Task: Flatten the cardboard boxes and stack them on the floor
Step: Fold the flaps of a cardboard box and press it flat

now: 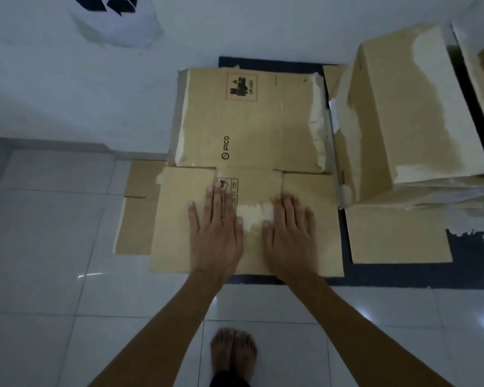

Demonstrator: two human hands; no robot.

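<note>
Both hands lie flat, fingers straight, gripping nothing: left hand (215,233) and right hand (288,233) press the flattened PICO box (249,121) on the floor beside the unflattened box (408,107). Best to lean evenly, smoothing outward along the creases.

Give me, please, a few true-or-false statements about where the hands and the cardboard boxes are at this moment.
1. Both hands press flat on the flattened box. True: the left hand and right hand lie side by side with straight fingers.
2. The right hand grips a flap. False: its fingers are straight.
3. An unflattened box stands to the right. True.
4. The flattened box is blank. False: it reads PICO.
5. A bare foot shows on the tile floor. True.
</note>
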